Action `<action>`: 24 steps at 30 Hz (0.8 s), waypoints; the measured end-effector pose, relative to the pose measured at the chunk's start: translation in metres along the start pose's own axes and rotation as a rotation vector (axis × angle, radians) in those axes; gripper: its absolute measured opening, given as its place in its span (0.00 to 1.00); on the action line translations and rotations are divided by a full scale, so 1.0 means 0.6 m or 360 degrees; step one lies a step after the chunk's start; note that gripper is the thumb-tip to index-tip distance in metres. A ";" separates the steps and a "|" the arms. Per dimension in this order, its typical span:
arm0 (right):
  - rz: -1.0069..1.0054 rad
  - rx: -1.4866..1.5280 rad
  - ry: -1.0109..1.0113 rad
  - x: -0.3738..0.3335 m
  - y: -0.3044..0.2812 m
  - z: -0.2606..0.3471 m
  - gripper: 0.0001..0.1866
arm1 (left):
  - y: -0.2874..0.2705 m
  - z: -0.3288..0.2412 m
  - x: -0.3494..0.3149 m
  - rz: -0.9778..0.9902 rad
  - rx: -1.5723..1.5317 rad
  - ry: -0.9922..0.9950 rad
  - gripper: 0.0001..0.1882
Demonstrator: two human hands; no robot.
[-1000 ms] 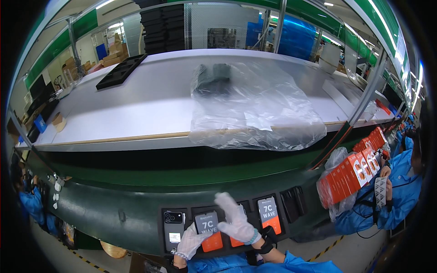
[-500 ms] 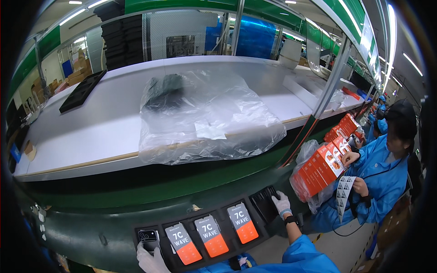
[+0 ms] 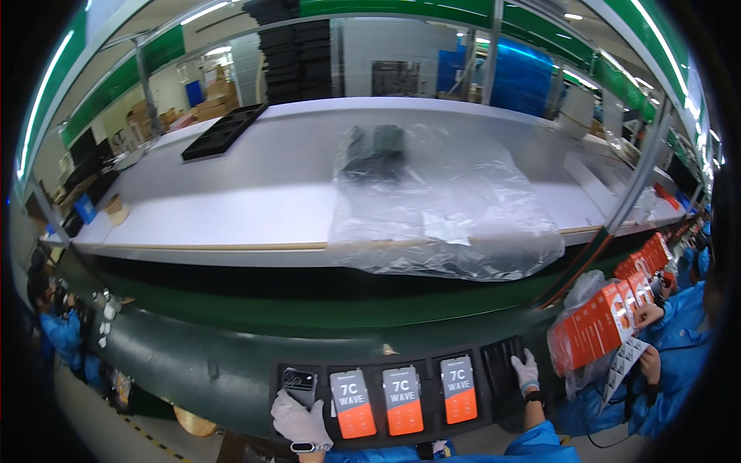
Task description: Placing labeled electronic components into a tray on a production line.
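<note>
My left hand (image 3: 302, 421), in a white glove, is closed around the lower part of a dark smartphone (image 3: 298, 381) with a large camera block. The phone lies in the left end of a long black tray (image 3: 360, 441). Three grey-and-orange phone boxes (image 3: 353, 403) sit in a row in the tray's other compartments. At the right end, my gloved right hand (image 3: 526, 372) rests with fingers apart on the edge of a black slotted tray section (image 3: 503, 380). Nothing shows between those fingers.
A dark green conveyor belt (image 3: 231, 347) runs in front of me. Beyond it, a white bench (image 3: 262, 208) carries clear plastic sheeting (image 3: 455, 208) and another black tray (image 3: 225, 133). At right, a co-worker's hand (image 3: 650, 315) touches orange boxes (image 3: 590, 328); a sticker sheet (image 3: 622, 366) hangs below.
The view has swung left, shifting the scene rightward in the picture. My left hand stays at the phone and my right hand at the tray's right end.
</note>
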State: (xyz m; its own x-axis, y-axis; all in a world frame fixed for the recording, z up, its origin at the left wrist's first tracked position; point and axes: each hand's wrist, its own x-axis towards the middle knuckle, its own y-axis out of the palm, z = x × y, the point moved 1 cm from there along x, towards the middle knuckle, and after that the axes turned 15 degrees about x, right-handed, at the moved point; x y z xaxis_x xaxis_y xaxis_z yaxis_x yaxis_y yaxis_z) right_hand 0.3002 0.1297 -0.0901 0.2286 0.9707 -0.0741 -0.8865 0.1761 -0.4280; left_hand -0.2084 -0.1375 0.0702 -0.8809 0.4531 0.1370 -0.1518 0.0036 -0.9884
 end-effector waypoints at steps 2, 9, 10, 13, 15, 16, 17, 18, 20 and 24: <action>-0.0011 0.0252 -0.0021 0.027 0.000 -0.034 0.38 | 0.009 0.008 0.009 -0.0011 0.0005 -0.0053 0.46; -0.0203 0.0229 -0.0031 0.000 -0.011 0.068 0.35 | 0.023 0.018 0.023 -0.0117 0.0116 0.0008 0.42; -0.0237 0.0128 -0.0008 -0.003 -0.012 0.083 0.34 | 0.023 0.019 0.030 -0.0013 0.0176 0.0021 0.43; -0.0141 0.0579 -0.0093 0.001 -0.012 0.097 0.32 | 0.021 0.020 0.049 0.0150 0.0209 0.0054 0.43; -0.0056 0.0620 -0.0161 -0.026 -0.004 0.155 0.31 | 0.024 0.027 0.051 0.0210 0.0187 0.0058 0.43; 0.0046 0.0671 -0.0232 -0.046 0.013 0.205 0.31 | 0.025 0.034 0.049 0.0276 -0.0137 0.0051 0.42; 0.0070 0.0676 -0.0236 -0.062 0.028 0.240 0.31 | 0.025 0.041 0.047 0.0336 -0.0462 0.0043 0.42; 0.0150 0.0728 -0.0283 -0.087 0.023 0.267 0.31 | 0.004 0.030 0.054 0.0464 -0.0679 0.0154 0.40; 0.0360 0.0848 -0.0426 -0.126 0.053 0.334 0.32 | 0.002 0.042 0.067 0.0498 -0.0861 0.0267 0.38; 0.0682 0.1151 0.0244 -0.189 0.151 0.416 0.24 | 0.000 0.082 0.065 0.0865 -0.1778 0.0174 0.23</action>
State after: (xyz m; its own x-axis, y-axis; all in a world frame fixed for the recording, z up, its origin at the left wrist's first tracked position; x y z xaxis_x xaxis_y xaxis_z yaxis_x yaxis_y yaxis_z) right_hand 0.0936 0.0762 0.1043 -0.1796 0.9536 -0.2417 -0.9357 -0.0898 0.3413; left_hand -0.2651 -0.1637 0.0790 -0.6602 0.7048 -0.2596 0.7310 0.5235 -0.4376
